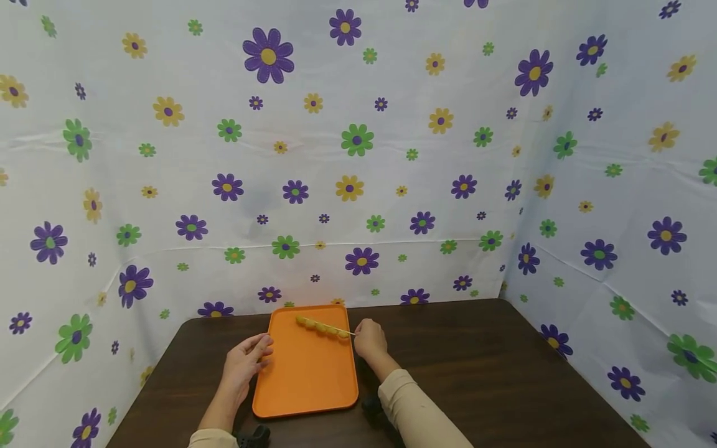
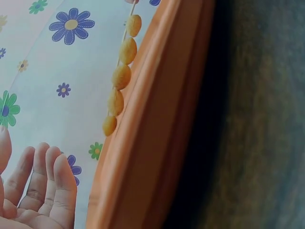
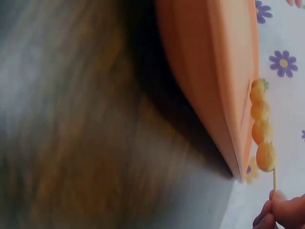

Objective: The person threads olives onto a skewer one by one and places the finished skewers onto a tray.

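Note:
A skewer of several round, yellow-brown balls (image 1: 323, 326) lies across the upper part of an orange tray (image 1: 305, 373) in the head view; whether it touches the tray I cannot tell. My right hand (image 1: 371, 339), at the tray's right edge, pinches the bare stick end between thumb and fingers, as the right wrist view shows with the balls (image 3: 262, 129) beyond the fingertips. By the tray's left edge is my left hand (image 1: 243, 361), its fingers loosely extended and holding nothing. In the left wrist view this hand (image 2: 43, 191) appears at the lower left, apart from the balls (image 2: 121, 76).
The tray lies on a dark brown wooden table (image 1: 476, 367). White cloth with purple, green and yellow flowers (image 1: 358, 140) hangs behind the table and along both sides. Dark bands (image 1: 254, 435) show near both wrists.

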A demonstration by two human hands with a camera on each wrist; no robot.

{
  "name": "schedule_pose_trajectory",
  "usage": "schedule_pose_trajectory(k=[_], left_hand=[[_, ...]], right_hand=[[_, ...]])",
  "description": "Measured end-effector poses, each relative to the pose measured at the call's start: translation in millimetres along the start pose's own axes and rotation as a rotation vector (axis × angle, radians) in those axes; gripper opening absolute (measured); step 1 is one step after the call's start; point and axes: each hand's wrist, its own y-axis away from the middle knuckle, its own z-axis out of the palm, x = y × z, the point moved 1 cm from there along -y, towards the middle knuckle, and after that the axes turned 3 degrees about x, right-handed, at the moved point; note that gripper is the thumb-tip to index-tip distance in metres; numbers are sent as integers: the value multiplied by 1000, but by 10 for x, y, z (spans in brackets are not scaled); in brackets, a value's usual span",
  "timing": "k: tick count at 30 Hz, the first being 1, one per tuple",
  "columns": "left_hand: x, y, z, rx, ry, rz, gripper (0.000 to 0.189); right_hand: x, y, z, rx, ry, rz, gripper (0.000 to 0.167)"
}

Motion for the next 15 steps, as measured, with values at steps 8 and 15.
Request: schedule_pose_trajectory(k=[8,15], left_hand=[[4,7,-3,1,-15,14,55],[-30,19,-63,4,-11,15,55]], right_hand=[[-70,31,90,26,59,-13,31],[-189,143,185,21,104,-67,52]])
